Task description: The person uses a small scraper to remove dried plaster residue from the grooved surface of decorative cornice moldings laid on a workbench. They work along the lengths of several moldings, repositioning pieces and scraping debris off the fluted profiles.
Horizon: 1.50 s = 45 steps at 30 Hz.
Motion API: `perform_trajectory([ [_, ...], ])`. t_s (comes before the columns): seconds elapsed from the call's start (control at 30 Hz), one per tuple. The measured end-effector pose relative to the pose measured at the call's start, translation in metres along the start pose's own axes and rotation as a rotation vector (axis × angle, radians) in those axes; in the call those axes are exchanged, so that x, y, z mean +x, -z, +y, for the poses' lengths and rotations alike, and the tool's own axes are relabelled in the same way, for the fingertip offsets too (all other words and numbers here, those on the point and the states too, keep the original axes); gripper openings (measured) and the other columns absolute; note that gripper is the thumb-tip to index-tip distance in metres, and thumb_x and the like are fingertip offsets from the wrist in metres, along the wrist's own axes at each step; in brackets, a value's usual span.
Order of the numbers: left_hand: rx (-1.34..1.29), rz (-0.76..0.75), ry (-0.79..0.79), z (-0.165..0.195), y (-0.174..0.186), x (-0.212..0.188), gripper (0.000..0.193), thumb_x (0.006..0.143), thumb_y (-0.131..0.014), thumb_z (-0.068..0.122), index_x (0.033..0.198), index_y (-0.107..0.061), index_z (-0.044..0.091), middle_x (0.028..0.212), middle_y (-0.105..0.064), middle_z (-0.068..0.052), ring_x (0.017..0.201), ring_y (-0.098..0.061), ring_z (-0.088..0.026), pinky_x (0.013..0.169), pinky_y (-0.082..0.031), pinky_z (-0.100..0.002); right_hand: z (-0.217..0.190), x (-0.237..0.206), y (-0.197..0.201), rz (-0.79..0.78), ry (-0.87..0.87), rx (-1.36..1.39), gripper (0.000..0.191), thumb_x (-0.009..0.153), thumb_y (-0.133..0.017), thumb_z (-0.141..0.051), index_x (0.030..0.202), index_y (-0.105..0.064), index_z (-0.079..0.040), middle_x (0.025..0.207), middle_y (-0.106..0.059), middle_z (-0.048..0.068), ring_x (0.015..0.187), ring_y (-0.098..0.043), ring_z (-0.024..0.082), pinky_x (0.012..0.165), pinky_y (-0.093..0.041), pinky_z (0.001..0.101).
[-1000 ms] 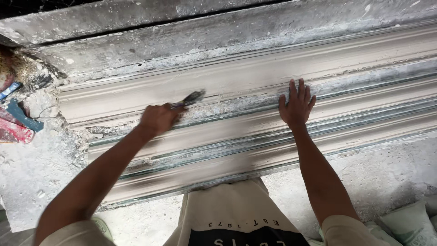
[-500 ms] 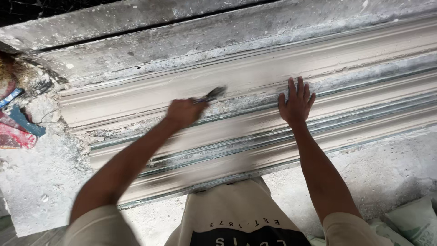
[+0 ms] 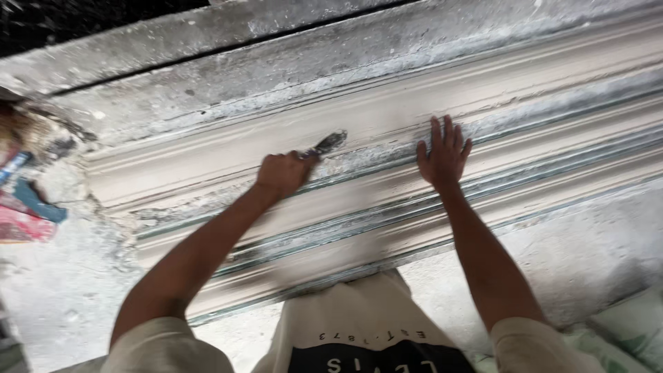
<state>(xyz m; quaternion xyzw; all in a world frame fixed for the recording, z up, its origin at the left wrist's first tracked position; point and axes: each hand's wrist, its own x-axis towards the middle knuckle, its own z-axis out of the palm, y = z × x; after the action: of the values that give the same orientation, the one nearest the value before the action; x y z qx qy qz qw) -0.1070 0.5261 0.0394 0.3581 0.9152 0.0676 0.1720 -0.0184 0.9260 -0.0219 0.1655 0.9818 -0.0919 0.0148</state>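
A long pale plaster moulding [image 3: 387, 110] with several ridges and grooves runs from left to right across a grey, dusty bench. My left hand [image 3: 283, 174] is closed around the handle of a small tool; its dark blade [image 3: 330, 143] sticks out to the upper right and rests on a ridge of the moulding. My right hand [image 3: 443, 153] lies flat on the moulding to the right of the blade, fingers spread, holding nothing.
Red and blue objects [image 3: 24, 211] lie on the rough surface at the far left. A dark gap [image 3: 83, 27] shows behind the bench at the top left. A pale green bag [image 3: 628, 331] sits at the lower right.
My left hand has slid the tool to the right along the moulding, toward my right hand. The right hand has stayed flat in the same spot.
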Motion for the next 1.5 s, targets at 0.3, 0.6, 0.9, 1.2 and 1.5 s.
perform_trajectory([
  [0.3,-0.053,-0.013,-0.021,0.003,-0.006,0.005,0.037,0.097,-0.054,0.032,0.132,-0.063,0.036,0.100,-0.072,-0.011,0.069,-0.074,-0.033,0.054,-0.059,-0.050,0.000,0.002,0.003,-0.058,-0.040,-0.010,0.070,0.101,-0.046,-0.046,0.164,-0.025,-0.026,0.171,-0.020,0.013,0.155,-0.019,0.042,0.121,-0.008,0.0679],
  [0.6,-0.016,-0.097,0.001,0.009,-0.002,0.007,0.039,0.098,-0.054,0.035,0.136,-0.061,0.039,0.091,-0.072,-0.013,0.073,-0.074,-0.032,0.059,-0.059,-0.049,0.002,0.002,0.006,-0.026,-0.035,0.014,0.070,0.101,-0.048,-0.043,0.164,-0.027,-0.026,0.171,-0.022,0.014,0.155,-0.020,0.043,0.121,-0.008,0.0681],
  [0.9,-0.007,0.038,-0.084,0.038,-0.010,0.042,0.033,0.101,-0.054,0.032,0.131,-0.066,0.033,0.087,-0.072,-0.014,0.072,-0.074,-0.033,0.056,-0.058,-0.049,0.005,-0.001,0.003,0.012,-0.014,0.023,0.068,0.100,-0.051,-0.043,0.163,-0.031,-0.026,0.170,-0.025,0.013,0.154,-0.023,0.043,0.121,-0.009,0.0672],
  [1.2,0.014,0.047,-0.028,0.048,-0.016,0.033,0.032,0.101,-0.054,0.026,0.131,-0.065,0.030,0.085,-0.072,-0.014,0.071,-0.074,-0.031,0.054,-0.058,-0.048,0.005,-0.003,0.003,0.025,-0.017,0.044,0.068,0.101,-0.053,-0.041,0.163,-0.032,-0.024,0.170,-0.027,0.013,0.153,-0.026,0.043,0.122,-0.010,0.0675],
  [1.5,0.071,0.000,-0.023,0.063,-0.008,0.045,0.030,0.102,-0.055,0.023,0.129,-0.066,0.029,0.087,-0.071,-0.011,0.074,-0.074,-0.030,0.055,-0.058,-0.048,0.003,0.000,0.009,0.043,-0.026,0.018,0.069,0.099,-0.053,-0.043,0.162,-0.033,-0.025,0.170,-0.026,0.010,0.153,-0.025,0.042,0.122,-0.011,0.0672],
])
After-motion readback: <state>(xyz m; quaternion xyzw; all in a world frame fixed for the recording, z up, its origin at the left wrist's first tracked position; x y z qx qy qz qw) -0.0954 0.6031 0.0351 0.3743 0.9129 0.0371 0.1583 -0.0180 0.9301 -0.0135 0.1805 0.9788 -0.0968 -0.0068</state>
